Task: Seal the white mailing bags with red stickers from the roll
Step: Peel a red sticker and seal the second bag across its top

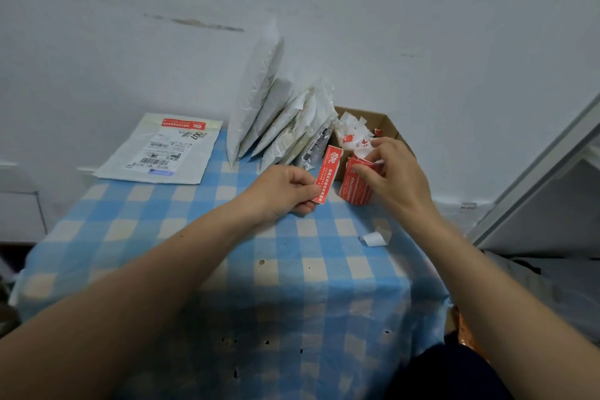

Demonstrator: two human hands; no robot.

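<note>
Centre frame: left hand [285, 190] pinches a long red paper sticker [327, 175]; right hand [391, 172] grips the red sticker roll [356, 187].

Two hands [285, 188] [394, 172], one sticker roll [355, 188], one loose sticker [328, 172], one box [389, 122]

Near tablecloth [227, 269] lies open; leaning bags [259, 101] and seemingly full box [388, 122] block the back.

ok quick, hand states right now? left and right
left hand: closed, pinching a red sticker by its lower end.
right hand: closed, fingers curled on the top of the sticker roll.
</note>
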